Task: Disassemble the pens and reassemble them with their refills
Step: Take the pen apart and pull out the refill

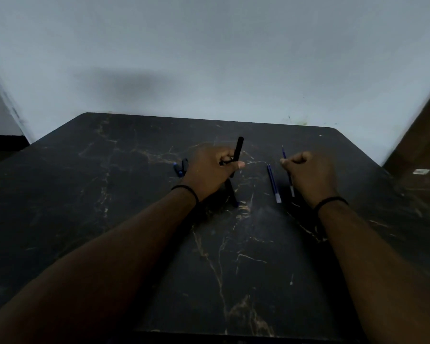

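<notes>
Above dark table (134, 219): left hand (209, 170) fisted around black barrel (238, 151) (upright); right hand (310, 172) pinching refill (284, 155).

Dim light; black gold-veined marble table (109, 194) against pale wall (209, 45).

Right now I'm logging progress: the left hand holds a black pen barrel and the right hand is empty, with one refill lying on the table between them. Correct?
Not quite. In the head view the right hand grips a blue refill. The rest holds: the left hand holds the black pen barrel, and a loose refill lies between.
</notes>
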Demonstrator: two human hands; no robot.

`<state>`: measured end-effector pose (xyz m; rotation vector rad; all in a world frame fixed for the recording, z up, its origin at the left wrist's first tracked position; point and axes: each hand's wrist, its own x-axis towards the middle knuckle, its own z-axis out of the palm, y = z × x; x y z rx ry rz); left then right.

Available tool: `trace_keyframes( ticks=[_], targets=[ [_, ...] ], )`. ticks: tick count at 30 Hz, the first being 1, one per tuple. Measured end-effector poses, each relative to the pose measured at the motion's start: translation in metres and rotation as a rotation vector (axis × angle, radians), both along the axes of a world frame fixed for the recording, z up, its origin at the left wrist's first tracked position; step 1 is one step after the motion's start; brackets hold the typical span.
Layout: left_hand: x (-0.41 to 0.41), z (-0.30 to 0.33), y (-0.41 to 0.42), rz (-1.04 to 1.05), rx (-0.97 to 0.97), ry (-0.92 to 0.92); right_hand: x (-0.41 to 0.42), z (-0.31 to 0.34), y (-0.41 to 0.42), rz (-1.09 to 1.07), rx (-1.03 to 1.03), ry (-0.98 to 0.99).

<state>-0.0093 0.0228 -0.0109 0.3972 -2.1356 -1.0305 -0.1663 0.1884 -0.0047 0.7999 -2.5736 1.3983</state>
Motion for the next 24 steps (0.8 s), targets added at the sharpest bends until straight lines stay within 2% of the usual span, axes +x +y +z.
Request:
trace_keyframes(
  ticks=[6,9,13,17,24],
  targets=[
    [0.0,-0.001,-0.003,0.019,-0.045,-0.021,-0.003,0.018,-0.003,-0.009,-0.197,0.065],
    [0.0,0.001,-0.002,0.04,-0.07,-0.02,-0.002,0.021,0.003,0.066,-0.229,-0.018],
    [0.001,0.001,-0.001,0.045,-0.076,-0.027,-0.005,0.022,0.009,0.111,-0.065,-0.105],
    [0.003,0.001,-0.002,0.045,-0.082,-0.027,-0.008,0.018,0.011,0.189,0.205,-0.097],
    [0.004,0.003,0.0,0.043,-0.08,-0.033,-0.013,0.019,0.015,0.216,0.488,0.046]
  ],
)
